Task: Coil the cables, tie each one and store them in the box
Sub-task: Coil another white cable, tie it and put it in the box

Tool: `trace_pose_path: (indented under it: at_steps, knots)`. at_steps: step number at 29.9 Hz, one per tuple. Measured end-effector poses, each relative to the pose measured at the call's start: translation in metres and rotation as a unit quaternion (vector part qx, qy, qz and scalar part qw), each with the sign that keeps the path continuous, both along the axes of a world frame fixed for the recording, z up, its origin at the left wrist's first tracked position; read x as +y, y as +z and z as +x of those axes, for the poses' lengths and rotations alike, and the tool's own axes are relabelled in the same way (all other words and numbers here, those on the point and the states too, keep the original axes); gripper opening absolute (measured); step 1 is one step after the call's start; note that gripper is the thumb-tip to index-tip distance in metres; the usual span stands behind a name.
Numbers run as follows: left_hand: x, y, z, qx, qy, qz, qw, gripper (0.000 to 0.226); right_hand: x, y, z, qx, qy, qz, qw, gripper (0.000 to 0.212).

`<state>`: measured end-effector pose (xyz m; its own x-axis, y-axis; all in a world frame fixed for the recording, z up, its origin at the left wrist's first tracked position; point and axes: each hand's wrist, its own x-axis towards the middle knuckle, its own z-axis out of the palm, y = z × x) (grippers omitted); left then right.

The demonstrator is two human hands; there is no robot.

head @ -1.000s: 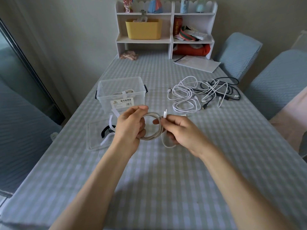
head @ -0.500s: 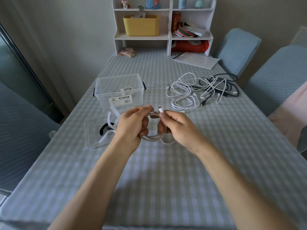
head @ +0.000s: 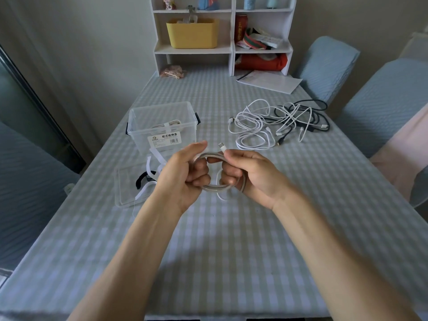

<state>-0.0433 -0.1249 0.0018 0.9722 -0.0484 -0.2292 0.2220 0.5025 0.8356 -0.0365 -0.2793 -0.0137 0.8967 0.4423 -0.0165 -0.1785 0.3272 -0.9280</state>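
Both hands hold a coiled grey-white cable (head: 214, 187) above the middle of the table. My left hand (head: 185, 172) grips the coil's left side. My right hand (head: 250, 174) grips its right side and pinches the white plug end (head: 222, 147), which sticks up between the hands. A clear plastic box (head: 162, 126) stands beyond my left hand, with one tied cable inside. Its clear lid (head: 129, 188) lies flat in front of it, with white and black ties (head: 150, 179) on it. A tangle of loose white and black cables (head: 278, 122) lies at the right.
A white shelf unit (head: 222, 35) with a yellow bin stands at the table's far end. Papers (head: 268, 81) lie in front of it. Two blue-covered chairs (head: 379, 105) stand along the right side. The checked tablecloth (head: 220, 251) stretches toward me.
My right hand has brought the cable's plug end round onto the top of the coil, and the two hands have drawn closer together. The loose loop under the coil has shrunk.
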Motion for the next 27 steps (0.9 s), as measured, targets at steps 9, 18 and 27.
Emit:
trace_pose_path:
  at_steps: [9,18,27]
  knots:
    - [-0.007,-0.009,-0.005,-0.15,-0.043,0.27,0.95,0.015,-0.011,0.0,-0.001,-0.171,-0.035,-0.323,0.93,0.035]
    - [-0.006,-0.007,-0.004,-0.09,0.03,0.08,0.992,0.019,-0.005,-0.005,-0.002,0.006,-0.027,-0.034,0.999,0.024]
    - [-0.004,-0.008,-0.001,-0.062,-0.091,0.133,0.985,0.029,0.002,-0.005,-0.006,-0.12,-0.114,-0.2,0.966,0.033]
